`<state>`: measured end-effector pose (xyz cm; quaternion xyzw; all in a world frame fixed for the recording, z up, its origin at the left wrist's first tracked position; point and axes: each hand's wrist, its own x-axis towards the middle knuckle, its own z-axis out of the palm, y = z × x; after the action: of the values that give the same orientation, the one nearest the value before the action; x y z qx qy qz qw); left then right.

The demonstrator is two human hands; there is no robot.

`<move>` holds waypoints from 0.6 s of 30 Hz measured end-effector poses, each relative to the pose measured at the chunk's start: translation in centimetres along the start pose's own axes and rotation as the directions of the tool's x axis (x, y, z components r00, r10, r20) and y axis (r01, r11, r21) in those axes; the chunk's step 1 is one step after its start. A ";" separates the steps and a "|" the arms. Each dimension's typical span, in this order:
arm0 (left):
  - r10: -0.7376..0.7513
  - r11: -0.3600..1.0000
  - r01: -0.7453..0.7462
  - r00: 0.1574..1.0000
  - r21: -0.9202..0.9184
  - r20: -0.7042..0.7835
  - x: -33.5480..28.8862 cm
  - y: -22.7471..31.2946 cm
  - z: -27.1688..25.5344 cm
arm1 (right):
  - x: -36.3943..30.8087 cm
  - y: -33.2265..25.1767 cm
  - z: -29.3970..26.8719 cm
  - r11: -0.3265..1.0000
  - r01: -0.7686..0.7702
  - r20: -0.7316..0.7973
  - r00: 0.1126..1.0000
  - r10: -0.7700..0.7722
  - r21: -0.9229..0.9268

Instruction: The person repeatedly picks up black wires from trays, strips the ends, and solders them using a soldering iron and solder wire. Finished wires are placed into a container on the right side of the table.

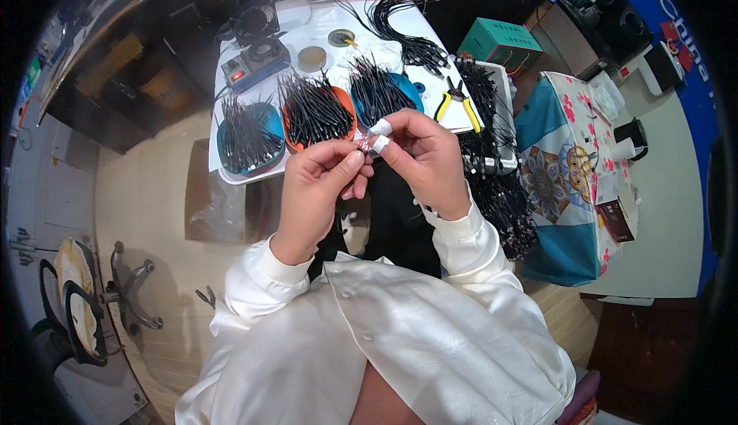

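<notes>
Wire ends [364, 145], thin and reddish, sit at centre frame in the head view, pinched by the left hand [324, 173]. Just beside them, the right hand [427, 154] is narrow; we cannot tell whether it grips. We judge strands could slip or bend if its white finger coverings [380, 127] dull touch. White lettering [676, 21] marks the blue panel [694, 152], upper right.

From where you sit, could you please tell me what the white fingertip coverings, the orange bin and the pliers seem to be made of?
White fingertip coverings: perhaps matte tape or cloth, since they wrap snugly. Orange bin: probably smooth plastic, given its even colour. Pliers: likely dark metal head, yellow plastic or rubber grips, by the colour change.
</notes>
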<state>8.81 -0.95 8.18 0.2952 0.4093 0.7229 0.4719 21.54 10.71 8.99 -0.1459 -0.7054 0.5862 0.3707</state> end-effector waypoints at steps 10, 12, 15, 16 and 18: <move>0.207 0.962 -0.188 0.975 0.199 -0.077 -0.9 -0.7 0.5 | -1.2 -0.5 1.0 0.980 -0.128 -0.016 0.991 0.132 0.152; 0.159 0.967 -0.140 0.984 0.213 -0.076 -1.0 -0.7 0.5 | -1.4 -0.5 0.9 0.992 -0.120 -0.036 0.992 0.121 0.027; 0.131 0.979 -0.119 0.990 0.166 -0.059 -0.9 -0.6 0.2 | -1.6 0.2 1.0 0.991 -0.003 -0.054 0.999 -0.005 -0.131; 0.133 0.983 -0.125 0.990 0.134 -0.055 -0.8 -0.7 0.1 | -1.6 0.5 1.2 0.984 0.045 -0.068 0.996 -0.058 -0.171; 0.050 0.998 -0.051 0.998 -0.033 -0.022 -0.8 -0.9 0.1 | -1.9 1.1 1.7 0.979 -0.074 -0.105 0.990 0.095 0.189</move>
<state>9.54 -1.44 7.43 0.2898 0.3947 0.7444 0.4539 21.41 8.56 7.23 -0.1738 -0.6190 0.6552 0.3968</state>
